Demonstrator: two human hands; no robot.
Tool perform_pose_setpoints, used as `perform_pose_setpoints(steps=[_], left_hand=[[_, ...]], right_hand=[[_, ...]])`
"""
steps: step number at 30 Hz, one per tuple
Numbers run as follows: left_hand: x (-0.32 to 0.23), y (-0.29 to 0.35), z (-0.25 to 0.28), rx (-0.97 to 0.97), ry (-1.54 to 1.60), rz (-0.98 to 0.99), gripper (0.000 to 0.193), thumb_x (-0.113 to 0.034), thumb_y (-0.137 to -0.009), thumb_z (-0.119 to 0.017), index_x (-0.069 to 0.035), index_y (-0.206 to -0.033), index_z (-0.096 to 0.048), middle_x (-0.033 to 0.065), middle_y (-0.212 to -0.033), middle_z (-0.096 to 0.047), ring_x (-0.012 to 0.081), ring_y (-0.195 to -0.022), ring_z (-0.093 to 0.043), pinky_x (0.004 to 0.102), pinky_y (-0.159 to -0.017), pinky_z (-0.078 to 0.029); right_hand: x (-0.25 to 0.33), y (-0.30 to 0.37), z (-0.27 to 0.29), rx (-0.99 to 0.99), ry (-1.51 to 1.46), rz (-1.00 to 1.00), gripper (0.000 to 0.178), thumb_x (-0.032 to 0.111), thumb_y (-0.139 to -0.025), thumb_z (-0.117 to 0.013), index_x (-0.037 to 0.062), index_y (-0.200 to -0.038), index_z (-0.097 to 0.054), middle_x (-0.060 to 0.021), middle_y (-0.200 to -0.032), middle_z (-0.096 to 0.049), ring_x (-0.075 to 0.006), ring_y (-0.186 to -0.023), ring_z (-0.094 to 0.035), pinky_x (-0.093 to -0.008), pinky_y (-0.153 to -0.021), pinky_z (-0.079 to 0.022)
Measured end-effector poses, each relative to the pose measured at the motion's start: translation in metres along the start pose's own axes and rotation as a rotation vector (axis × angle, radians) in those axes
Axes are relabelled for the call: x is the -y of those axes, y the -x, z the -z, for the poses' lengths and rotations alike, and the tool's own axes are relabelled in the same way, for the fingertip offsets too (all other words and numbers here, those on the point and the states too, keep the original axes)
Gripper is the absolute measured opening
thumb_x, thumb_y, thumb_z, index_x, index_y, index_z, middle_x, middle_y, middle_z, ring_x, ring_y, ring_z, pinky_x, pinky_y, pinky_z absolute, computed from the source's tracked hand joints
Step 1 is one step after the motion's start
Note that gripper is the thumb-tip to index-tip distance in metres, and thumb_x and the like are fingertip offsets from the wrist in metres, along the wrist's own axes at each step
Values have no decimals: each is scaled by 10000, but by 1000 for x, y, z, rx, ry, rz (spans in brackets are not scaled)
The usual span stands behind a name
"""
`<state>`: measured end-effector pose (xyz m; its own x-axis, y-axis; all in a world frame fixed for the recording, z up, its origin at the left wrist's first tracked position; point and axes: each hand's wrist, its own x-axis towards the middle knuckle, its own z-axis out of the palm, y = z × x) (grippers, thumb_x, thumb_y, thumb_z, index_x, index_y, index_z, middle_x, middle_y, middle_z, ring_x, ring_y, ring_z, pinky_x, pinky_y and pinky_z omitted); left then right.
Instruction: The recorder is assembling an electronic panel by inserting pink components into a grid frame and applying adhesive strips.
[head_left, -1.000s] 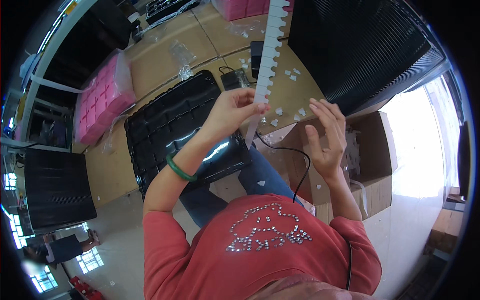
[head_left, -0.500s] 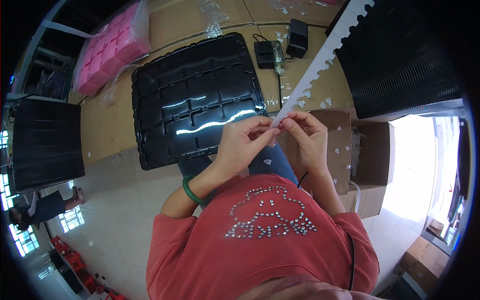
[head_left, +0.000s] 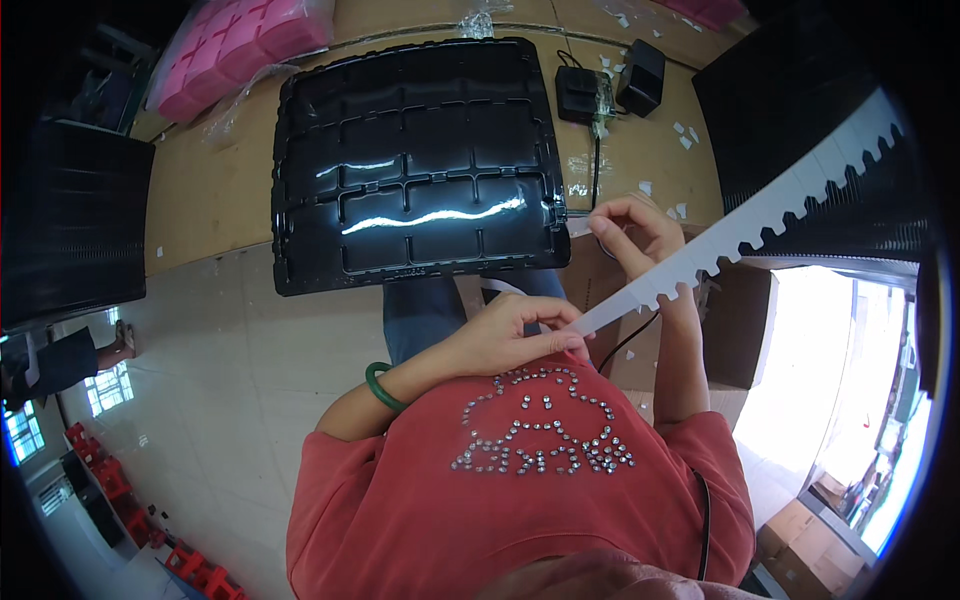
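Observation:
A long white strip (head_left: 735, 228) with one notched edge slants up to the right, its near end pinched in my left hand (head_left: 512, 335) just in front of my shirt. My right hand (head_left: 642, 235) is raised behind the strip, beside the near right corner of a shiny black plastic tray (head_left: 420, 150). Between its thumb and forefinger is a small pale piece (head_left: 578, 227), too small to make out clearly. The tray, moulded with raised ribs, lies on brown cardboard and sticks out past its front edge above my knees.
Behind the tray's right side are a black power adapter (head_left: 582, 95) with a cable and a black box-shaped object (head_left: 641, 78). White scraps lie around them. Pink bundles in plastic (head_left: 240, 45) stand at far left; dark stacks (head_left: 75, 220) flank both sides. An open carton (head_left: 745, 320) is at right.
My hands have parted: the left came down toward my shirt with the strip, which now tilts further right. My right hand left the strip and rose toward the tray's corner.

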<state>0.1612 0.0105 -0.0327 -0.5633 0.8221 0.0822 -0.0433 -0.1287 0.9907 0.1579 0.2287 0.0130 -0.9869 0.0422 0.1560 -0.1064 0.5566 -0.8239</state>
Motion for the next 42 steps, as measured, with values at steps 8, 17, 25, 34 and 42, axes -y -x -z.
perform_pose_setpoints(steps=[8, 17, 25, 34, 42], left_hand=[[50, 18, -4, 81, 619, 138, 369, -260, -1056, -498, 20, -1280, -581, 36, -853, -648, 84, -763, -596, 225, -770, -491], [47, 10, -2, -119, 824, 373, 455, -411, -1088, -344, -33, -1303, -477, 103, -691, -612, 68, -490, -388, 218, -528, -369], [59, -1, 1, -203, 776, 346, 451, -411, -1092, -338, -2, -1023, -515, 119, -653, -627, 57, -450, -348, 210, -478, -316], [58, -3, 1, -253, 794, 333, 405, -401, -1093, -347, -46, -971, -502, 115, -691, -642, 41, -477, -367, 196, -462, -302], [56, -5, 3, -239, 789, 317, 383, -396, -1089, -359, -68, -945, -494, 106, -693, -640, 52, -489, -360, 198, -506, -323]], right_hand=[[-5, -48, -36, 349, 301, 250, 142, 175, -881, -707, 33, -895, -698, -67, -804, -601, -217, -833, -559, -343, -730, -462], [-10, -60, -57, 330, 471, 395, 118, 117, -807, -736, 22, -850, -682, -78, -796, -628, -267, -844, -570, -387, -748, -471], [-1, -75, -57, 429, 496, 207, 118, 131, -755, -744, 18, -777, -717, -110, -804, -690, -300, -882, -611, -413, -788, -510], [-8, -57, -74, 244, 749, 536, 80, 66, -755, -709, 9, -803, -681, -100, -811, -636, -279, -859, -585, -392, -749, -501], [-16, -49, -61, 267, 550, 571, 63, 54, -771, -693, 7, -808, -676, -91, -786, -612, -269, -836, -582, -373, -720, -505]])
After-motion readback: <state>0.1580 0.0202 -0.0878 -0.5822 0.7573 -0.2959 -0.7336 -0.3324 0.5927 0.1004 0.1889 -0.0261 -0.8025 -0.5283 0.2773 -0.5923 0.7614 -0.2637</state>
